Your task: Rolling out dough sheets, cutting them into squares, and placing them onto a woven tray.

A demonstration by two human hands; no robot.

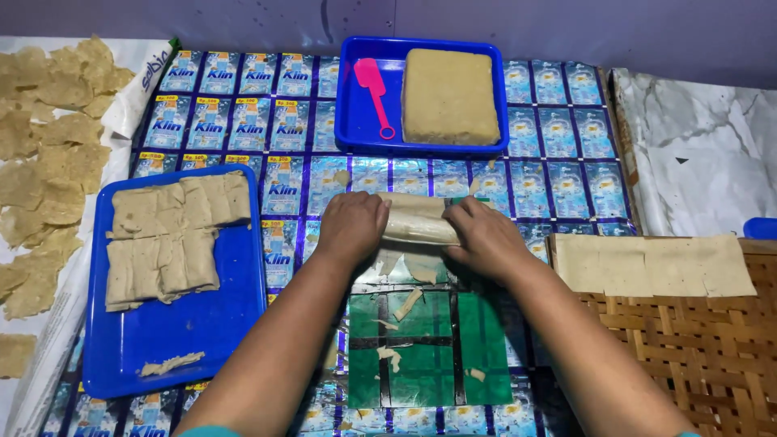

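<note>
I am looking down at my two bare hands working at a table covered in shiny blue sachet wrappers (558, 146). Much is hard to make out: my fingertips are hiding behind a pale roll of dough sheet (419, 220), so I cannot tell how far they are curling around it, and the middle of the roll is the only part showing between my hands. My elbows and upper arms are running out of the bottom edge, with only a sliver of teal sleeve showing.

My left hand (350, 228) is lying palm down over the left end of the roll, fingers bent forward and pressing on it. My right hand (484, 235) is doing the same on the right end, wrist angling in from the lower right. Both forearms are stretching forward and converging toward the roll.

The roll is lying crosswise at the far edge of a green plastic sheet (486, 340) with dark taped lines, where small dough scraps are sticking.

To my left, a blue tray (186, 332) is holding flat dough rectangles. Farther back, a blue tub (356, 121) is holding a tan dough block (450, 95) and a pink spatula (374, 91). At right, a woven bamboo mat (696, 348) is carrying thin pale sheets (651, 264), its far side cut off by the edge
</note>
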